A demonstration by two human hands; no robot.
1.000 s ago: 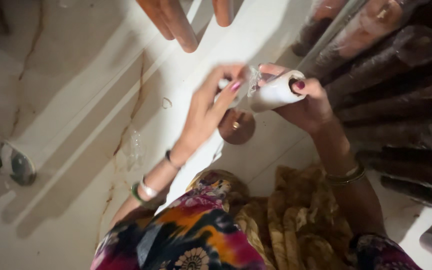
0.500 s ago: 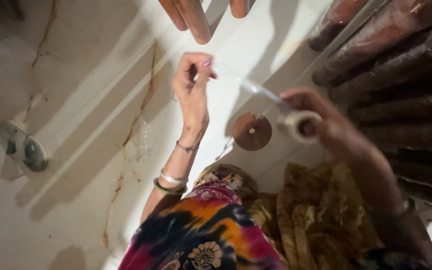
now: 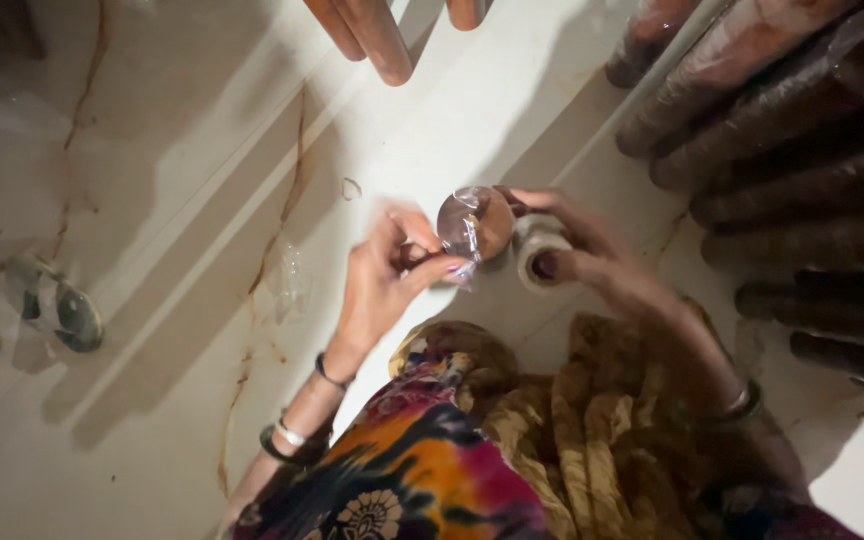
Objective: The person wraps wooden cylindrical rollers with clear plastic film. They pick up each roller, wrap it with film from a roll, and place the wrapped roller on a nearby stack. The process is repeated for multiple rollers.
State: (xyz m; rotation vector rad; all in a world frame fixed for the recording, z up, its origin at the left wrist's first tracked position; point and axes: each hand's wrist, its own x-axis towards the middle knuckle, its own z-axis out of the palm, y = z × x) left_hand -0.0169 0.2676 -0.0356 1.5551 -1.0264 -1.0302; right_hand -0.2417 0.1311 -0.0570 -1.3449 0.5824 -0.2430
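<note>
My left hand (image 3: 384, 282) pinches a strip of clear plastic film (image 3: 462, 232) against the end of a brown wooden rod (image 3: 476, 222) that points up toward me. Just right of the rod's end, my right hand (image 3: 597, 262) holds a small white roll of film (image 3: 540, 252), with the fingers wrapped round it. The two hands are close together above a pale marble floor (image 3: 152, 180). Bangles ring both wrists.
Many brown rods wrapped in film (image 3: 802, 150) lie stacked at the right. More rod ends (image 3: 377, 35) hang in at the top. A pair of sandals (image 3: 52, 310) lies at the left. My patterned clothing (image 3: 452, 460) fills the bottom.
Half a second ago my hands were apart with film stretched between them. Now they have come together at the rod's end, the left pressing film onto it.
</note>
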